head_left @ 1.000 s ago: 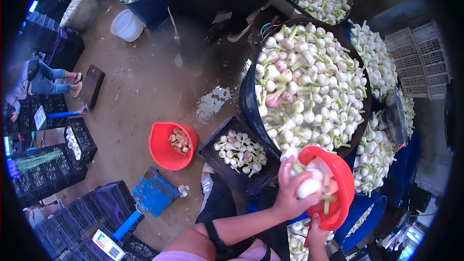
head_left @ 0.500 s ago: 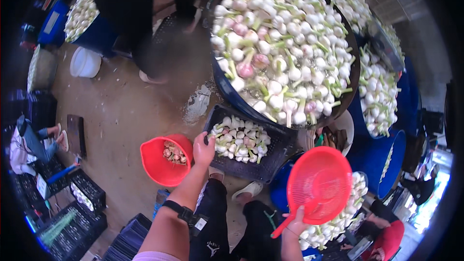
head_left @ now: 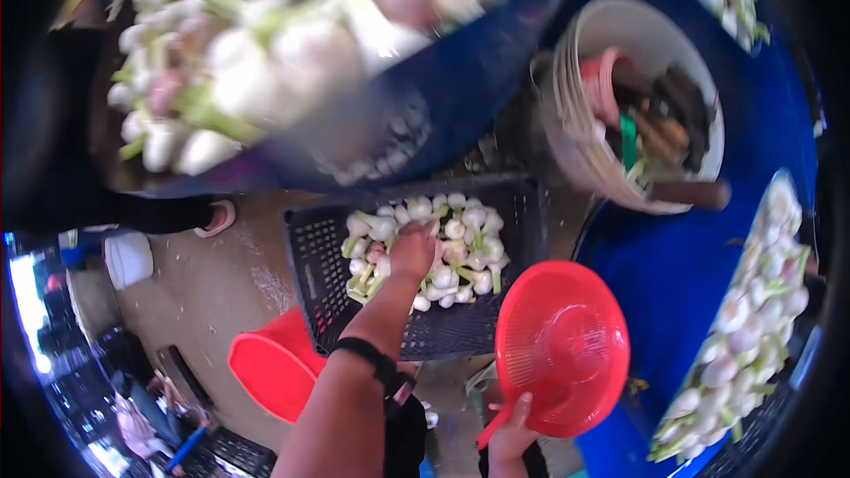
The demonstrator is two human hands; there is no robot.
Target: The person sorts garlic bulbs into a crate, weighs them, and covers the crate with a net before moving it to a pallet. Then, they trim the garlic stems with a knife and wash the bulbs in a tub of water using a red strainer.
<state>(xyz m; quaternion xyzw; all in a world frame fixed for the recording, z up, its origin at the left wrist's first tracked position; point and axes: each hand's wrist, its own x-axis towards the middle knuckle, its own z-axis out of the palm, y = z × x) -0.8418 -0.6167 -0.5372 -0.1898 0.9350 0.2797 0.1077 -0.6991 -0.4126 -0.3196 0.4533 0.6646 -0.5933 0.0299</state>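
My left hand (head_left: 413, 250) reaches down into a black slatted crate (head_left: 310, 276) and rests on the white garlic bulbs with green stems (head_left: 463, 252) piled in it. Its fingers are hidden among the bulbs. My right hand (head_left: 511, 435) grips the handle of a red plastic colander (head_left: 562, 350), which is tilted and holds nothing. The colander hangs to the right of the crate, beside a blue tub (head_left: 682, 274).
A big blue tub (head_left: 434, 80) heaped with garlic (head_left: 266, 44) looms blurred above the crate. A white bucket of tools (head_left: 571, 137) stands at upper right. A red bucket (head_left: 266, 373) sits left of my arm. More garlic (head_left: 753, 319) lies at right. Another person's shoe (head_left: 217, 217) is at left.
The view has dropped closer to the floor. My left hand moved from the crate's left edge onto the bulbs. The red colander stayed in my right hand, empty since a second ago.
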